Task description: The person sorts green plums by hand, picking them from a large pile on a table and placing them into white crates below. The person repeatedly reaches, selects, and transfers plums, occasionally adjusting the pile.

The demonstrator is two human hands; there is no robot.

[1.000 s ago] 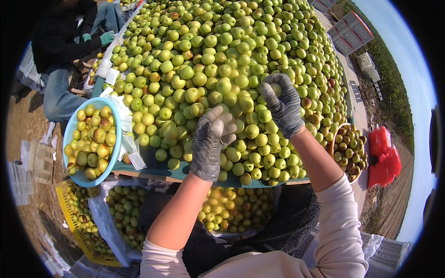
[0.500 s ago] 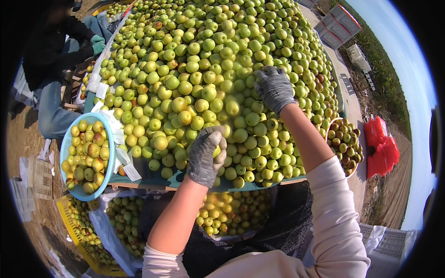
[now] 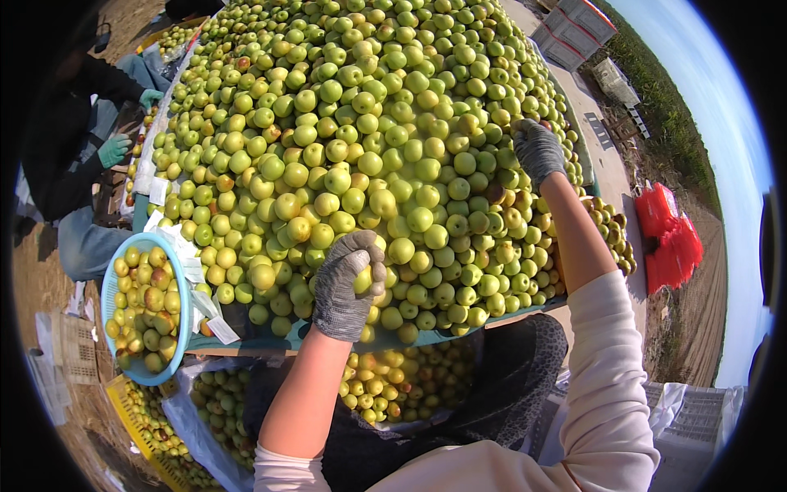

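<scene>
A big heap of round green jujubes, some with red-brown patches, covers the table before me. My left hand, in a grey knit glove, is closed around a jujube at the heap's near edge; part of the fruit shows between thumb and fingers. Farther out to the right, my right hand, gloved alike, has its fingers curled down at the heap's right side. A reddish jujube lies by its fingertips, and whatever is under the fingers is hidden. Behind my right forearm, browner jujubes fill a round container mostly covered from view.
A blue basket of jujubes stands at the left, beside paper slips. Below are a yellow crate and a lined container. A co-worker's gloved hand is far left. Red bags lie right.
My right hand has moved right across the heap to its right side. My left hand stays closed on a jujube near the front edge. The view has shifted slightly.
</scene>
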